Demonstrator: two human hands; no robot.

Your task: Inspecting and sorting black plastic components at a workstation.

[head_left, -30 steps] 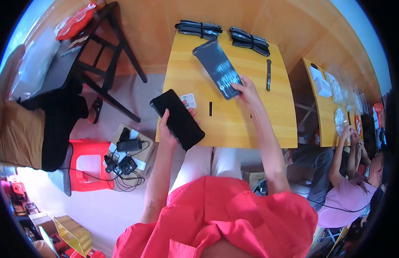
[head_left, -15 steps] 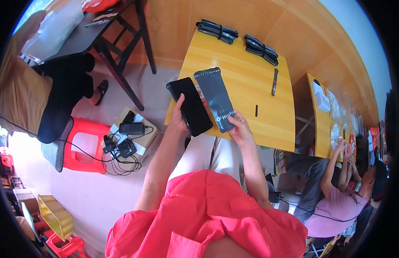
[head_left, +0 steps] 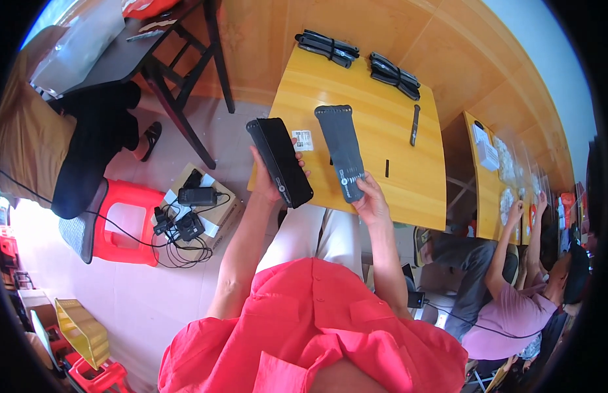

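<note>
My left hand (head_left: 268,177) is closed around a thick black slab-like bundle (head_left: 289,157), with a layered side edge and a white print at its near end. Its fingertips show along the bundle's right edge. In my right hand (head_left: 372,198) is a dark grey flat piece (head_left: 342,147), wider at its far end and pinched near its printed lower end. The two pieces are apart, both held over the near left part of the yellow wooden table (head_left: 409,196). What kind of goods they are, I cannot tell. Between them a white printed label (head_left: 303,140) lies on the table.
Two tied black bundles (head_left: 327,48) (head_left: 394,75) lie at the table's far edge. A black strip (head_left: 415,124) and a short black piece (head_left: 387,168) rest to the right. Left are a red stool (head_left: 126,223) and a box with chargers (head_left: 198,196). A co-worker (head_left: 513,314) sits at right.
The two held pieces have moved farther apart, uncovering the white label. The left bundle has turned to show its layered side; the right piece has turned more upright. The co-worker's hands have separated.
</note>
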